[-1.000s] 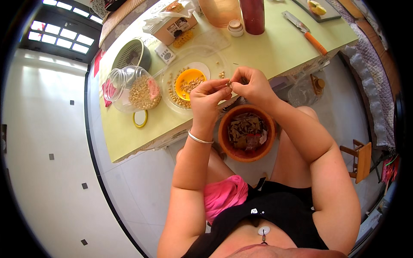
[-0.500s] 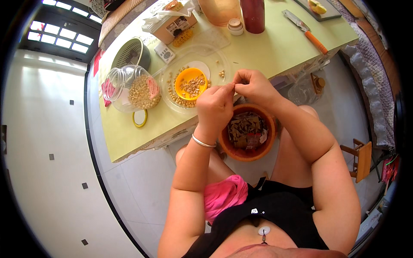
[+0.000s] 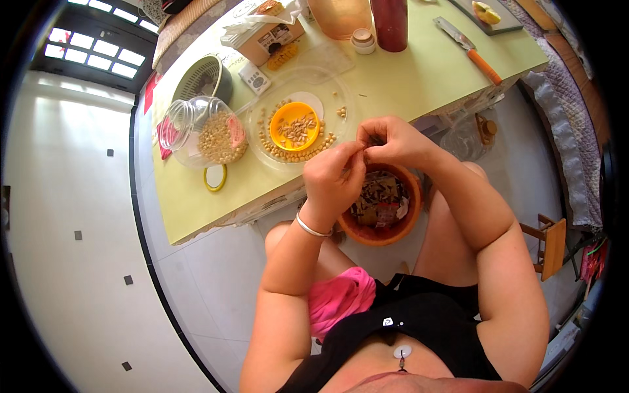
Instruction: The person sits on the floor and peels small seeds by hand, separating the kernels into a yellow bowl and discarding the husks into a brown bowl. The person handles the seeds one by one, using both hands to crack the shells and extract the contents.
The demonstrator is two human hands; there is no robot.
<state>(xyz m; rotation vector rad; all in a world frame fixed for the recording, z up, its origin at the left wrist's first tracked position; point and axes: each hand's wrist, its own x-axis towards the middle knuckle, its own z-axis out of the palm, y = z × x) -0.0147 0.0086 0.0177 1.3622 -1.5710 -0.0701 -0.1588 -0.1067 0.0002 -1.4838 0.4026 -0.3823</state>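
My left hand (image 3: 334,175) and my right hand (image 3: 396,143) meet above the table's front edge, over the far rim of an orange-brown bucket (image 3: 372,240). Both are closed in a pinch, fingertips together. Whatever lies between them is too small and hidden to make out. Dark scraps that look like husks (image 3: 375,196) fill the bottom of the bucket between my knees. Just beyond my left hand, a yellow bowl (image 3: 275,126) holds pale elongated seeds (image 3: 298,131). It sits within a clear plastic tray (image 3: 257,156), ringed by round beige beans (image 3: 293,156).
A clear jar (image 3: 194,147) of beige beans lies left of the tray, near a yellow-rimmed lid (image 3: 215,177). Behind are a green colander (image 3: 219,75), a tissue box (image 3: 262,44) and a dark red bottle (image 3: 390,26). An orange-handled knife (image 3: 481,62) lies at right.
Both hands have come slightly down and nearer to me, still pinched together. The whole view has shifted a little. The bowl and beans stay in place on the table.
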